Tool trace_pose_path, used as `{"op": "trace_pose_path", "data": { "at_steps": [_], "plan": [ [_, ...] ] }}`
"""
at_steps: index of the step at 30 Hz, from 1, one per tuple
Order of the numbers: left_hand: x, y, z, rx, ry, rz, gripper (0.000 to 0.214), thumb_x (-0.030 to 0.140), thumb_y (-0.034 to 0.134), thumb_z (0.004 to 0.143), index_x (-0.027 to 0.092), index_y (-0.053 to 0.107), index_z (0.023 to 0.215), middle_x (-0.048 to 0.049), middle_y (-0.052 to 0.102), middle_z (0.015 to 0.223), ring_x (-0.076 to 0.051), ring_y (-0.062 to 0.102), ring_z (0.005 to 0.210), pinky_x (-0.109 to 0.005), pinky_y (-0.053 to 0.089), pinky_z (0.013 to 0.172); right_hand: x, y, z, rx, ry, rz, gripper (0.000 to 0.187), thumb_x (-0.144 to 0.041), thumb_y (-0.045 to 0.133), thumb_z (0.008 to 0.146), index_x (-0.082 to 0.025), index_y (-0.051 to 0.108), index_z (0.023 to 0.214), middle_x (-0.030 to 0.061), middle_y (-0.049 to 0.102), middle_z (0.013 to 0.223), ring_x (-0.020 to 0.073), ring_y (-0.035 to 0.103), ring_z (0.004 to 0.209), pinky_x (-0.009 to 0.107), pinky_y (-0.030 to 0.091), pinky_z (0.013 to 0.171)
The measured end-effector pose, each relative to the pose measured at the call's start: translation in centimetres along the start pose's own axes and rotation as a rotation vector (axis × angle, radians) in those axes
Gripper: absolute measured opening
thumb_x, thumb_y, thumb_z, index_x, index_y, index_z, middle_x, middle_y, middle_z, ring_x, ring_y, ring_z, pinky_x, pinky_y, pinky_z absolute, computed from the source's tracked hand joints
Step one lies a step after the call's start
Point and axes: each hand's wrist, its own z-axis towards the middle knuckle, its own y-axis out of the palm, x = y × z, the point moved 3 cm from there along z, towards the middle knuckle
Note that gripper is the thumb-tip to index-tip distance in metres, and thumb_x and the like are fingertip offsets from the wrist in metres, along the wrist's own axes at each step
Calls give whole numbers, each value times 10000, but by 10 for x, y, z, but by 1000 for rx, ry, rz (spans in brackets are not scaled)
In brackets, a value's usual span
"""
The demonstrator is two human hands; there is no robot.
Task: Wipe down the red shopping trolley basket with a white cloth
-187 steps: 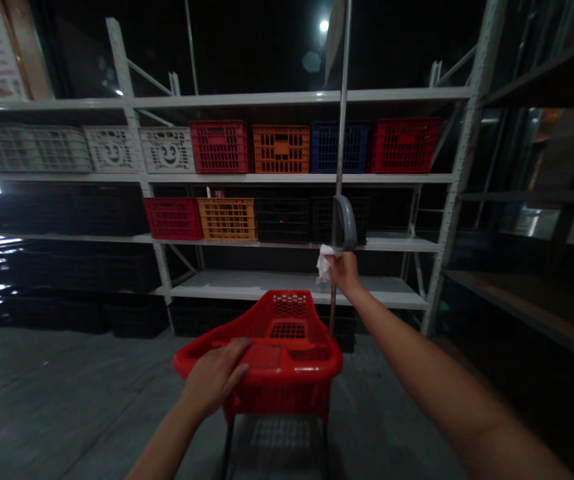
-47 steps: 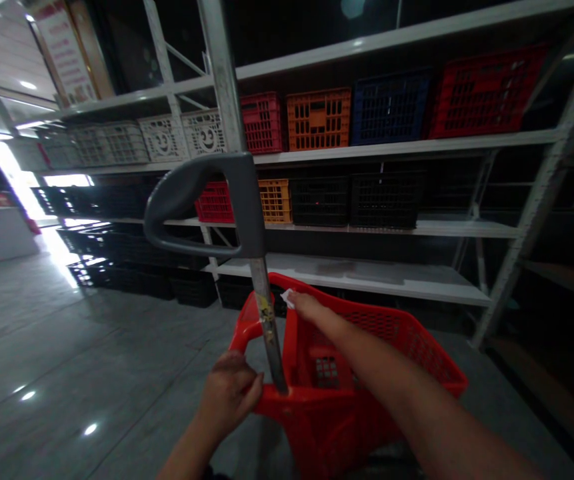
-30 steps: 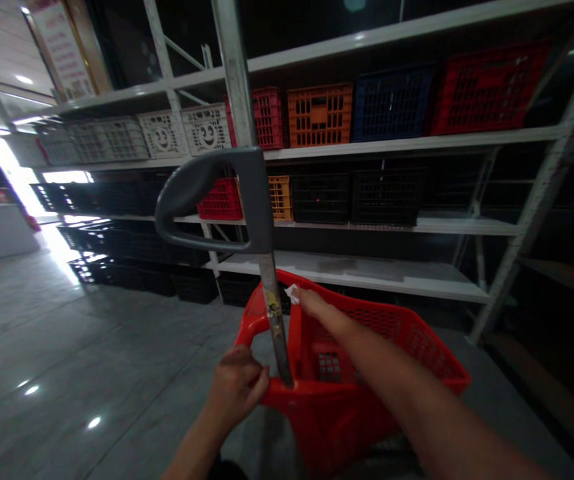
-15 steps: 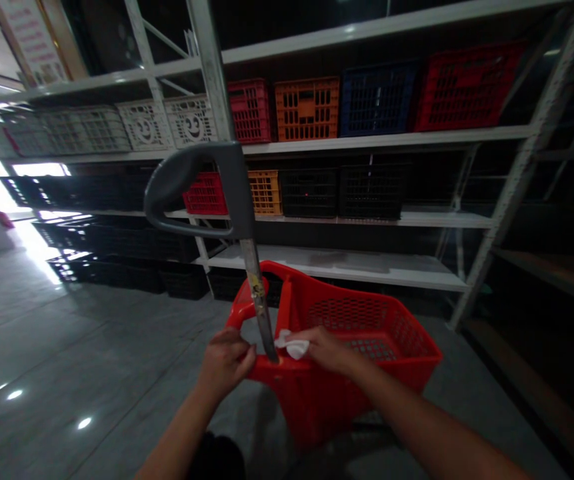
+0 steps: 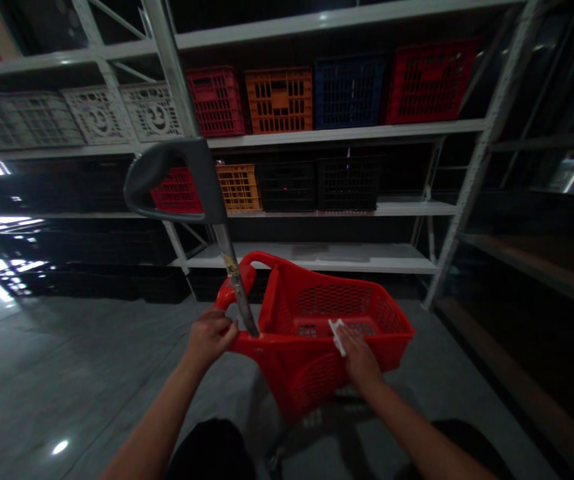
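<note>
A red plastic shopping cart (image 5: 297, 360) with mesh-patterned basket walls stands in front of me. From its near left corner rises a metal pole (image 5: 237, 280) carrying a grey loop handle (image 5: 209, 180). My left hand (image 5: 210, 339) is wrapped round the red frame beside the foot of the pole. At the near rim of the basket, my right hand (image 5: 359, 353) presses a white cloth (image 5: 337, 337) against the rim. Its fingers are closed over the cloth, and part of the cloth shows past them.
White metal shelving (image 5: 347, 137) runs behind the cart. It bears an orange crate (image 5: 279, 100), a blue crate (image 5: 349, 91), red crates, white crates and dark ones. A shelf upright (image 5: 481, 153) stands at the right. Grey tiled floor (image 5: 81, 373) surrounds the cart.
My right hand has slid the white cloth rightward along the near rim, away from the pole. My left hand keeps its grip on the frame. The view has shifted to the right.
</note>
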Motion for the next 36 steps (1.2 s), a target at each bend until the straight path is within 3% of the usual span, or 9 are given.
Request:
{"op": "trace_pose_path", "data": {
  "at_steps": [3, 8, 10, 12, 19, 22, 29, 32, 36],
  "plan": [
    [-4, 7, 3, 15, -24, 21, 328, 293, 460, 762, 181, 605, 490, -29, 601, 531, -144, 571, 599, -262, 461, 658, -17, 11, 8, 47, 86, 24, 600, 19, 314, 733, -146, 442, 1296, 122, 501, 1280, 208, 400, 1231, 458, 334, 1015],
    [-8, 13, 9, 25, -57, 24, 328, 293, 439, 767, 179, 587, 498, -38, 615, 590, -148, 585, 635, -264, 465, 676, -123, 39, 57, 35, -82, 184, 638, -17, 367, 745, -138, 315, 1369, 105, 400, 1367, 206, 317, 1280, 419, 302, 1043],
    [-13, 15, 12, 15, -51, 24, 338, 299, 431, 770, 183, 570, 485, -32, 609, 586, -141, 578, 618, -259, 464, 664, -141, 41, 68, -10, -137, 181, 630, -38, 391, 748, -117, 312, 1368, 107, 385, 1377, 208, 307, 1285, 400, 279, 1058],
    [-18, 17, 13, 8, -42, 24, 339, 305, 428, 770, 186, 565, 484, -27, 606, 579, -140, 575, 613, -259, 464, 668, -129, 37, 65, -49, -160, 134, 617, -40, 390, 748, -105, 328, 1358, 112, 385, 1376, 204, 315, 1281, 393, 274, 1059],
    [-29, 25, 16, 24, -60, 13, 325, 294, 427, 763, 177, 571, 496, -47, 610, 602, -149, 573, 620, -269, 463, 660, -9, 5, 11, 21, 71, -71, 594, 18, 311, 746, -142, 420, 1308, 111, 431, 1343, 192, 326, 1280, 444, 240, 1054],
    [-27, 27, 17, 52, -62, 26, 327, 289, 420, 762, 174, 569, 494, -50, 603, 593, -150, 565, 612, -274, 464, 654, -22, 12, 22, 55, 115, -26, 587, 27, 311, 743, -141, 448, 1289, 110, 448, 1331, 191, 339, 1271, 428, 260, 1047],
    [-28, 33, 18, 90, -49, 83, 329, 304, 420, 769, 174, 582, 514, -54, 620, 608, -157, 586, 634, -267, 472, 641, -130, 52, 89, 34, -61, 160, 562, -70, 425, 776, -135, 374, 1332, 88, 402, 1369, 186, 312, 1282, 373, 272, 1052],
    [-34, 36, 16, 110, -32, 112, 328, 317, 425, 776, 178, 596, 533, -56, 630, 623, -161, 596, 654, -269, 476, 657, -114, 52, 78, 3, -142, 106, 569, -78, 412, 783, -120, 344, 1347, 102, 388, 1376, 182, 283, 1299, 376, 265, 1058],
    [-41, 39, 15, 118, -27, 144, 333, 329, 423, 782, 181, 606, 547, -59, 635, 640, -172, 597, 694, -281, 478, 688, -22, 31, 34, 20, -104, -59, 574, -43, 375, 761, -102, 370, 1332, 118, 410, 1359, 188, 293, 1296, 393, 265, 1061]
  ]
}}
